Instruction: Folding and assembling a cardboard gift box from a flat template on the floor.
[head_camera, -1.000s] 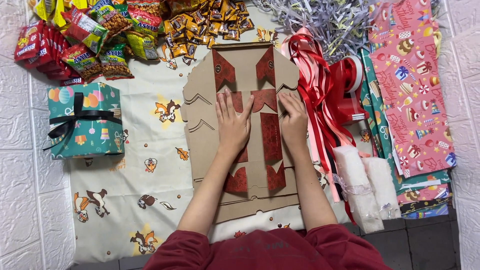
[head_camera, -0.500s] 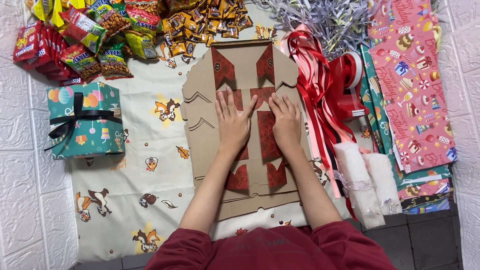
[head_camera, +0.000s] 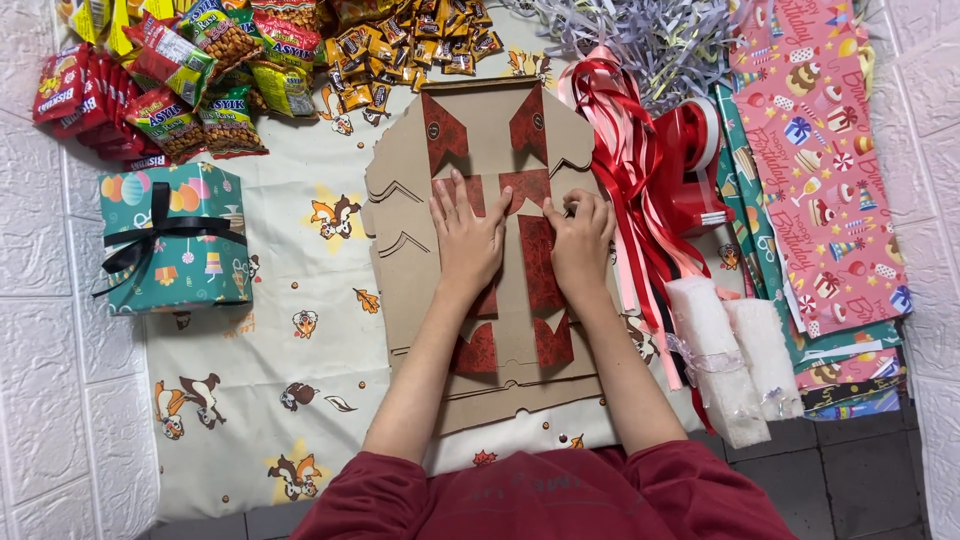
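Note:
A stack of flat brown cardboard box blanks with dark red patterned panels (head_camera: 487, 130) lies in the middle of the cloth. My left hand (head_camera: 466, 240) rests flat on the top blank, fingers spread, pressing it down. My right hand (head_camera: 580, 243) lies beside it on the right half. Its fingertips are curled at the edge of a red panel near the blank's right fold, pinching or lifting the cardboard there.
A wrapped teal gift box with a black ribbon (head_camera: 172, 240) sits at left. Snack packets (head_camera: 190, 70) and small sweets (head_camera: 410, 45) lie along the top. Red ribbons (head_camera: 630, 160), a red tape dispenser (head_camera: 695, 165), wrapping paper sheets (head_camera: 820, 150), shredded paper (head_camera: 650, 35) and white foam blocks (head_camera: 715, 360) crowd the right.
My right hand slid from the blank's right edge toward the centre, then back right, and its fingers curled at the fold. My left hand stayed pressed flat.

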